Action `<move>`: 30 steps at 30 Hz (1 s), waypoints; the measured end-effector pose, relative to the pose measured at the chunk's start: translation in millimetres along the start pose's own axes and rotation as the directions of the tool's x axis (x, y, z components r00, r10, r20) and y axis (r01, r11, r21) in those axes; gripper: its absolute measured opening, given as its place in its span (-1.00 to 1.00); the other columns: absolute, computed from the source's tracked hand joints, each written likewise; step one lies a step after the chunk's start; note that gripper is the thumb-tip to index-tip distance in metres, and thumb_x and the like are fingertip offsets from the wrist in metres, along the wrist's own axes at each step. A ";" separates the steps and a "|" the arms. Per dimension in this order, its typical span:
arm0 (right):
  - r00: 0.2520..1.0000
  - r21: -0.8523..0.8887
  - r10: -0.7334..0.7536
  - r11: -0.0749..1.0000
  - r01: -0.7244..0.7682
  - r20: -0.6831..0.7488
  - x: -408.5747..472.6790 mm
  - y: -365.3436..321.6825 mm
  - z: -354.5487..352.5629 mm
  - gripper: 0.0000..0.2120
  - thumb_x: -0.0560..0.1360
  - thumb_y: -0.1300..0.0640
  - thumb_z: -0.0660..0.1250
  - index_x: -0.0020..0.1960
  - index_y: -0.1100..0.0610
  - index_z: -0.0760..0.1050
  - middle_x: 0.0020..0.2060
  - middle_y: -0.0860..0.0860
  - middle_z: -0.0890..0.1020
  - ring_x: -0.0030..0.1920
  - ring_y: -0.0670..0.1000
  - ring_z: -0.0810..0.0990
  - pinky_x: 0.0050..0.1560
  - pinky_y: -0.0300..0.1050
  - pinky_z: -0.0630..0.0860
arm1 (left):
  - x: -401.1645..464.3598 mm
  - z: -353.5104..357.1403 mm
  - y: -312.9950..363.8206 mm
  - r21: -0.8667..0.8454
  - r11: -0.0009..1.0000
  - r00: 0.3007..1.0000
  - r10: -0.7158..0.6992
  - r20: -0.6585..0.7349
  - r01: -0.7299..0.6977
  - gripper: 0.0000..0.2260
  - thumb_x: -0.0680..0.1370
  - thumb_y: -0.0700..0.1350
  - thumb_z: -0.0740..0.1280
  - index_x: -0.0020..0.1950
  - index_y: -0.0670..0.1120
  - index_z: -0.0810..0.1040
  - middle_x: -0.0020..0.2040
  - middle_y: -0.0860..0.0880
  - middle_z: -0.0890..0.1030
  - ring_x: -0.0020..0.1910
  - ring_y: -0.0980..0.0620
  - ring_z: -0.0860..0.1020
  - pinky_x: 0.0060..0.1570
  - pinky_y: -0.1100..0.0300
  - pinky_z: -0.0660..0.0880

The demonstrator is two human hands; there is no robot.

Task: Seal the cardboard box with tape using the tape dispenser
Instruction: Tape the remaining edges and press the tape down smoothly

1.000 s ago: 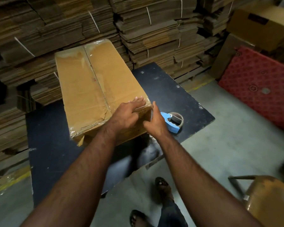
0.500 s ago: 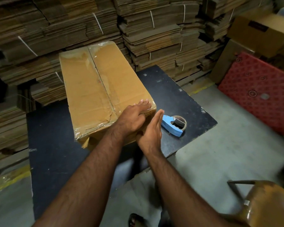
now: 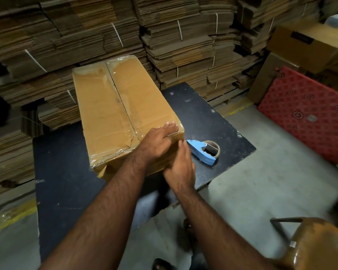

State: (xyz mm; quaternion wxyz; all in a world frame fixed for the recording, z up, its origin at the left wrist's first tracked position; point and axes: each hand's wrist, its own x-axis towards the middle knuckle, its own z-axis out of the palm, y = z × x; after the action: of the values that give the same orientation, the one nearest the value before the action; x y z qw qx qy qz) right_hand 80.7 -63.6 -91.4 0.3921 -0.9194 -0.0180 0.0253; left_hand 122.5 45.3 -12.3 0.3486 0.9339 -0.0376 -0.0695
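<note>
A long cardboard box [image 3: 123, 114] lies on a black counter [image 3: 66, 172], with its far end toward the stacks of flattened cardboard [image 3: 164, 36] that fill the background. Clear tape [image 3: 123, 106] runs along the middle seam of the box top, and more shiny tape covers the near and far edges. The left hand [image 3: 158, 141] rests on the near right corner of the box, with the fingers straight and together, pressing flat over the top edge. The right hand [image 3: 180, 168] is just beside it, lower, against the near end face of the box; its fingers are straight and point up along this face, and it holds nothing. The two hands are very close, almost touching, but each one is flat on the cardboard and not clamped around it. At the near left corner the cardboard looks a little torn and wrinkled under the tape. The blue tape dispenser [image 3: 202, 152] lies on the counter to the right of the box, near the right hand but apart from it, with the roll of tape at its far side. No hand touches the dispenser. To the right of the counter is a grey concrete floor [image 3: 271, 191], and a red patterned board [image 3: 308, 114] leans further back, below some closed brown boxes [image 3: 310, 43]. A brown chair [image 3: 318, 246] shows at the lower right corner.
</note>
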 end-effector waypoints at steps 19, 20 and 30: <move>0.993 0.302 -0.042 0.953 0.005 0.115 53.7 -0.8 -33.3 -0.27 0.30 0.29 0.26 0.45 -0.01 0.25 0.22 0.03 0.58 0.18 0.06 0.56 0.20 0.01 0.51 | 7.5 9.5 -7.4 0.051 0.999 1.000 0.015 -0.015 -0.014 -0.31 0.40 -0.46 0.16 0.51 -0.07 0.38 0.57 0.02 0.23 0.57 0.08 0.13 0.56 0.11 -0.01; 0.989 0.260 -0.047 0.965 0.010 0.138 59.6 -1.7 -36.3 -0.34 0.33 0.28 0.29 0.41 0.00 0.30 0.16 0.03 0.61 0.12 0.08 0.59 0.11 -0.03 0.52 | 8.3 10.2 -7.4 0.058 0.998 1.000 0.011 -0.020 -0.010 -0.30 0.39 -0.46 0.16 0.51 -0.07 0.38 0.57 0.02 0.23 0.57 0.08 0.13 0.56 0.11 -0.01; 0.928 0.340 -0.166 0.939 0.046 0.333 96.2 8.5 -65.1 -0.65 0.63 -0.05 0.17 0.40 -0.08 0.45 0.21 -0.11 0.60 0.25 -0.04 0.53 0.21 -0.20 0.37 | 5.3 16.5 -5.4 -0.090 0.994 0.979 -0.084 -0.183 0.069 -0.29 0.39 -0.42 0.19 0.53 -0.04 0.36 0.49 -0.04 0.42 0.47 0.00 0.37 0.51 0.16 0.20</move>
State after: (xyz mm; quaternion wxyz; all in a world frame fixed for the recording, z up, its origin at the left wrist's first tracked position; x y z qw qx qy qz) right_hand 180.7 -111.3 -55.7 0.5295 -0.8195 -0.1345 0.1729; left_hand 125.3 38.2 -28.7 0.3863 0.9217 0.0341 0.0035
